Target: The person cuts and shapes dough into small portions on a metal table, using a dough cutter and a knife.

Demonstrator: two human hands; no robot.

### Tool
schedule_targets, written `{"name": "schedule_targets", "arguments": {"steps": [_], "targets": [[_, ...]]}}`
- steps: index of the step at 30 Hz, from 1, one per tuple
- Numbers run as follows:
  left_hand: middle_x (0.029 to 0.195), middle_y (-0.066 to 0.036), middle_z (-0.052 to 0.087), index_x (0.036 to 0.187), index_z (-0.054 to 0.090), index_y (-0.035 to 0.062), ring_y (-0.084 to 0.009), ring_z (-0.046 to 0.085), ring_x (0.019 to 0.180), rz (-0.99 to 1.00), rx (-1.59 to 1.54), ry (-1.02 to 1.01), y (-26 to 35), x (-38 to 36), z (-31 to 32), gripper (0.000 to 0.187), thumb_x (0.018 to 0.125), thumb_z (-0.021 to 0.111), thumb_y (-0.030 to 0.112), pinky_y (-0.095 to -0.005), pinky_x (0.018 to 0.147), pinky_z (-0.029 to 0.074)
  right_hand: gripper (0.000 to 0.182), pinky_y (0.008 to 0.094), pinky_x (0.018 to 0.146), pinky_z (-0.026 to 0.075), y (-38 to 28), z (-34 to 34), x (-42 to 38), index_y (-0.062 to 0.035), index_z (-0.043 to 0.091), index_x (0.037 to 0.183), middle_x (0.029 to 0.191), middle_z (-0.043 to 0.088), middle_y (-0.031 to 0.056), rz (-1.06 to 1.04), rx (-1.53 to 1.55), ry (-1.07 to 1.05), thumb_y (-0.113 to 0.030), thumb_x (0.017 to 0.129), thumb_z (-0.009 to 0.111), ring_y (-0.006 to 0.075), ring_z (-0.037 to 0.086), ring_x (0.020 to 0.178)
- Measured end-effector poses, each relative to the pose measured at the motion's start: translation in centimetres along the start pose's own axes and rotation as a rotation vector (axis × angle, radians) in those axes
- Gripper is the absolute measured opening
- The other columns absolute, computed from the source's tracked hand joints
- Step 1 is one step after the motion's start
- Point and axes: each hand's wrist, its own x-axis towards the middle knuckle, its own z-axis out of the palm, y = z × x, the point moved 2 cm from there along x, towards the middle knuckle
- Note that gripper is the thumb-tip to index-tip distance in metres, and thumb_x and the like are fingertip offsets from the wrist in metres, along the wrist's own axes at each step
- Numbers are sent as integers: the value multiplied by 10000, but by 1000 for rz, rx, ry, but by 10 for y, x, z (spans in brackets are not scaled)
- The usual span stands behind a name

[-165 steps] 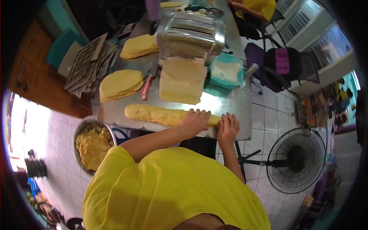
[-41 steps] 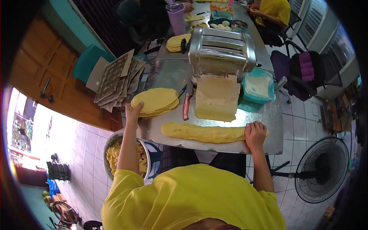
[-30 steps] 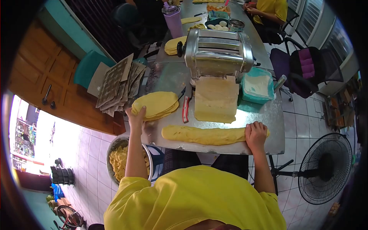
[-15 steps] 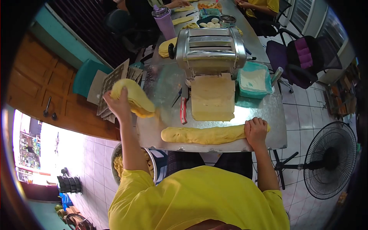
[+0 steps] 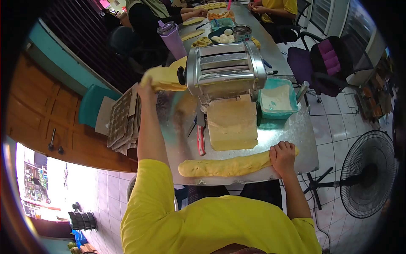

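Observation:
My left hand [image 5: 146, 86] is stretched out to the far left of the steel table, closed on the near end of a stack of flat yellow dough sheets [image 5: 163, 78]. The stack's far end reaches to the left side of the pasta roller machine [image 5: 226, 70], beside more dough [image 5: 179, 63]. Near the front edge lies a long dough roll [image 5: 224, 165]. Curled over its right end is my right hand [image 5: 283, 157]. Between the roll and the machine are a board [image 5: 232, 125] and a red-handled knife [image 5: 201, 140].
A teal tub of white flour [image 5: 277, 99] stands right of the machine, with a purple tumbler [image 5: 173, 40] behind left. Cardboard trays [image 5: 120, 122] lean at the left edge. Co-workers' hands [image 5: 190, 12] handle dough at the far end. A fan [image 5: 368, 173] stands right.
My left hand has carried the dough sheets forward and slightly right, to the machine's left side. My right hand stays on the end of the roll. The head view has shifted.

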Motion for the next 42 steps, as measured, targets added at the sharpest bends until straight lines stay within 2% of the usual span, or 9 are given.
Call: {"name": "schedule_targets", "arguments": {"steps": [1, 3, 5, 9, 16, 21, 26, 36, 42], "targets": [[1145, -188, 564, 1245, 404, -29, -270, 608, 995, -123, 75, -47, -32, 6, -6, 640, 760, 736, 224, -379, 771, 515, 185, 423, 738, 397, -2, -2, -1, -64, 602, 676, 717, 542, 83, -9, -9, 3, -196, 805, 583, 265, 528, 726], [1294, -206, 474, 1361, 311, 40, -345, 503, 1166, -42, 895, 110, -70, -12, -9, 775, 753, 726, 282, -479, 922, 433, 182, 433, 739, 399, -4, -6, 2, -63, 602, 677, 719, 546, 87, 14, 4, -22, -196, 799, 585, 274, 531, 727], [1387, -201, 381, 1409, 263, 117, -394, 356, 1285, 107, 1046, -6, -66, -57, -5, 837, 735, 711, 330, -514, 1025, 320, 185, 441, 738, 399, -2, -3, 1, -64, 603, 670, 722, 549, 90, -9, -1, -3, -196, 797, 584, 280, 534, 734], [1369, -183, 411, 1328, 411, 119, -396, 353, 1284, 424, 1065, -168, -54, -171, -35, 642, 762, 665, 285, -530, 1046, 270, 203, 427, 728, 399, 2, 2, -1, -64, 608, 661, 720, 549, 84, -11, -7, -29, -209, 801, 583, 260, 534, 735], [1324, -142, 438, 1238, 496, 121, -362, 361, 1272, 443, 1227, -524, -12, -391, -30, 576, 762, 679, 389, -609, 1035, 202, 223, 420, 704, 400, 3, 6, 1, -60, 610, 652, 689, 557, 76, -21, -38, -14, -215, 810, 580, 260, 543, 702], [1239, -115, 459, 1256, 463, 100, -318, 377, 1202, 519, 1337, -518, -6, -371, -16, 810, 638, 737, 545, -566, 969, 259, 240, 423, 682, 405, 3, 7, 1, -62, 605, 632, 677, 573, 78, -34, -77, -15, -221, 810, 580, 264, 554, 689], [896, -90, 606, 939, 649, 89, -304, 573, 880, 805, 1217, -472, -14, -344, -11, 663, 564, 727, 630, -450, 848, 389, 241, 421, 652, 409, 7, 11, 7, -83, 600, 617, 640, 563, 65, 4, -56, -6, -235, 804, 588, 258, 560, 658], [689, -58, 572, 800, 599, 81, -247, 571, 657, 989, 1072, -244, 33, -363, -24, 512, 613, 774, 524, -364, 671, 412, 327, 424, 601, 407, 5, 4, 4, -81, 575, 546, 561, 556, 73, -72, -82, -24, -267, 813, 601, 267, 566, 578], [744, -82, 591, 827, 601, 62, -274, 579, 692, 792, 1296, -297, 18, -358, -58, 513, 631, 764, 506, -395, 686, 425, 359, 411, 620, 404, -24, -2, 3, -90, 567, 551, 559, 549, 62, -77, -13, -6, -317, 823, 628, 254, 563, 583]]}}
